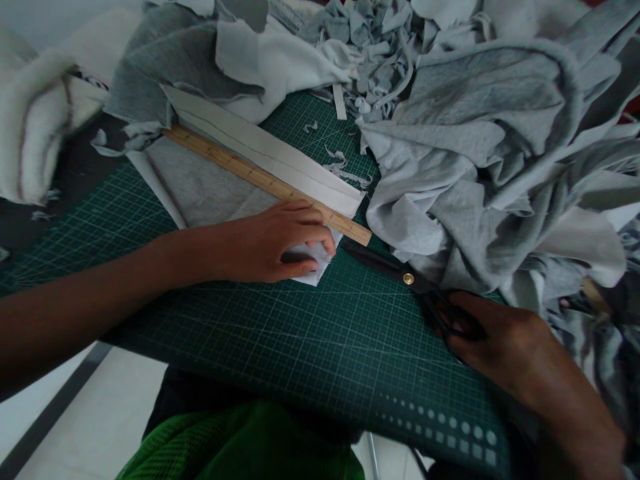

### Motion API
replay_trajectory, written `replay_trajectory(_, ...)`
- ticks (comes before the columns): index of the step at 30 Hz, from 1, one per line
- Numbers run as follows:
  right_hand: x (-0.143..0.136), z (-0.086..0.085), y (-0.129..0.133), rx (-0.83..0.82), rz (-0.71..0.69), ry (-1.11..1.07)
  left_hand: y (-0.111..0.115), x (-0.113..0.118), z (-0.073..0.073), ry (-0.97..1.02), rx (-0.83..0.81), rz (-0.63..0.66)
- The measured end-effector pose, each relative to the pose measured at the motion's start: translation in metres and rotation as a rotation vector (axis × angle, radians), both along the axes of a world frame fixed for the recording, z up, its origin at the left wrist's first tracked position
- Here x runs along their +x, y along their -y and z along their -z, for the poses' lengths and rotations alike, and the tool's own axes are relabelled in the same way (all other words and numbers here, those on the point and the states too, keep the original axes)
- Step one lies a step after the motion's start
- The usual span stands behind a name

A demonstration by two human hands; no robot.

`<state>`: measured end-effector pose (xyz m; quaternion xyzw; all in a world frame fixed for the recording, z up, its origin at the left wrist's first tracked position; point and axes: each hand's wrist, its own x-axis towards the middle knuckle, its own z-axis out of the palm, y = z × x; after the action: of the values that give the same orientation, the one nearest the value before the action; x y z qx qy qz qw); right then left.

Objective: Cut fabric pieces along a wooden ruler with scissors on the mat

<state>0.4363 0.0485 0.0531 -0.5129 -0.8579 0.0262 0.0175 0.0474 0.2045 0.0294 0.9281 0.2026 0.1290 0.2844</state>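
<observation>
My right hand (500,340) is wrapped round the handles of black scissors (409,279). The scissors' blades point left, with their tip close to the end of a wooden ruler (265,179). My left hand (280,243) lies on a piece of grey fabric (200,183), its fingers and thumb curled about the fabric near the right corner. The fingers touch the ruler's lower edge. The ruler lies slantwise over the fabric. Along its upper side runs a white strip of fabric (270,147) with a drawn line.
A green cutting mat (300,340) covers the work surface. Heaped grey fabric (460,147) fills the right side, and small scraps (370,53) are piled at the back. Cream fleece fabric (30,133) lies at the left. Thin offcuts (345,167) lie beyond the white strip.
</observation>
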Motion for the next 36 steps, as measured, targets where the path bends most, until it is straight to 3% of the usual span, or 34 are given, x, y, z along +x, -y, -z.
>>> replay_trajectory(11, -0.004, -0.002, 0.001, 0.005, 0.025, -0.004, -0.006, -0.002, 0.007, 0.047, -0.003, 0.027)
replay_trajectory(24, -0.014, 0.001, 0.002, -0.04, 0.056, -0.005, -0.003, -0.002, 0.005, 0.041, -0.004, 0.028)
replay_trajectory(29, -0.014, -0.001, 0.003, -0.051, 0.01, -0.008, -0.004, -0.002, 0.005, 0.044, 0.0, 0.034)
replay_trajectory(36, -0.014, 0.003, 0.015, -0.032, 0.122, -0.009, -0.005, -0.002, 0.008, 0.055, -0.001, 0.03)
